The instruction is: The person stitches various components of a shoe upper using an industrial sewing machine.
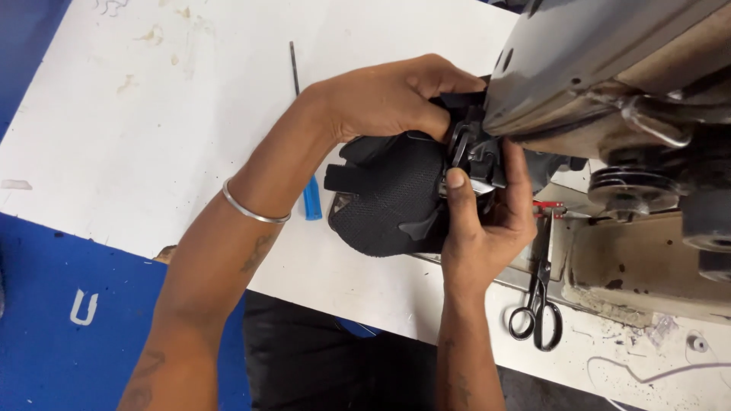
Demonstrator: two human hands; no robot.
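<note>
A black mesh shoe upper (388, 202) lies under the head of a sewing machine (609, 68). My left hand (392, 95) grips the far edge of the upper, right against the machine's presser foot (472, 148). A metal bangle (255, 209) sits on that wrist. My right hand (487, 221) holds the near edge of the upper, thumb pressed on top beside the foot. The needle area is mostly hidden by my fingers and the machine head.
A blue-handled screwdriver (311, 194) lies on the white table (152, 114) to the left of the upper. Black scissors (537, 308) rest by the machine bed at the right. Loose thread (647, 369) trails at the lower right. Blue floor shows at left.
</note>
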